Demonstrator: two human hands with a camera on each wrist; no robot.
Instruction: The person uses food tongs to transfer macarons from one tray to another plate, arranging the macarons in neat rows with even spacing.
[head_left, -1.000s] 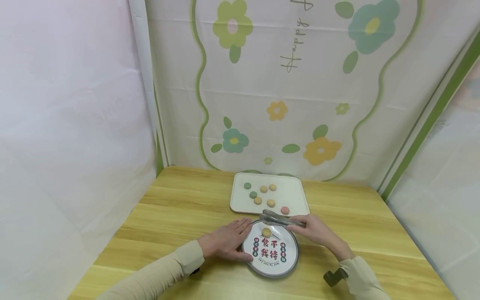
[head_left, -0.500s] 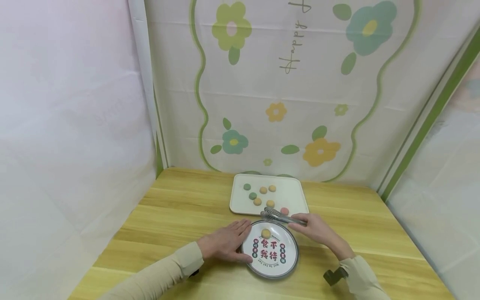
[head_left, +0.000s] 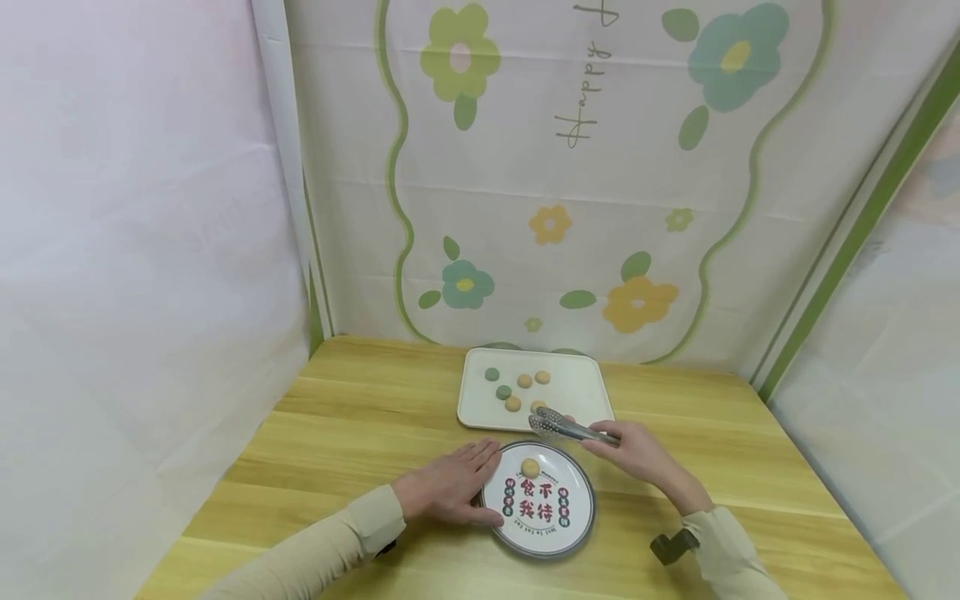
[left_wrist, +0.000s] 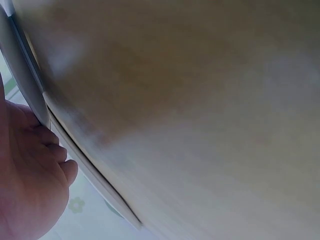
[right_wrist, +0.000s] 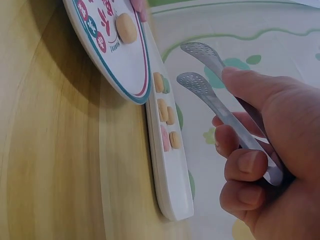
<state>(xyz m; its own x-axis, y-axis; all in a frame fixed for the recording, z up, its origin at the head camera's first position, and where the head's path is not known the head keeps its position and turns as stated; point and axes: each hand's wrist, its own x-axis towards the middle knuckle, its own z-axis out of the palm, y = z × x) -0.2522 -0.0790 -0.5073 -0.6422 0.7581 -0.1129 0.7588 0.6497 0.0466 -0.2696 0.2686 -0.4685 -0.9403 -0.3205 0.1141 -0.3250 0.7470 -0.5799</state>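
My left hand (head_left: pixel 453 483) lies with straight fingers along the left rim of a round, printed plate (head_left: pixel 566 468), its thumb over the edge. One yellow macaron (head_left: pixel 530 468) sits near the plate's far side. My right hand (head_left: pixel 641 457) grips metal tongs (right_wrist: pixel 227 117) with perforated tips. Nothing is between the tips, which stand apart. In the head view the tongs overlap the front edge of a white tray (head_left: pixel 585 383). On it lie several yellow macarons (head_left: pixel 524 381), two green macarons (head_left: pixel 492 374) and a pink macaron (right_wrist: pixel 165 139), mostly hidden behind the tongs in the head view.
The wooden table (head_left: pixel 360 417) extends on both sides of the plate. Behind the tray rises a white cloth backdrop (head_left: pixel 480 183) with printed flowers, and more white cloth (head_left: pixel 150 250) hangs at the left and right.
My right hand has moved the tongs slightly right and away from the plate, so they now overlap the tray's front edge and the pink macaron. The left hand stays at the plate's rim.
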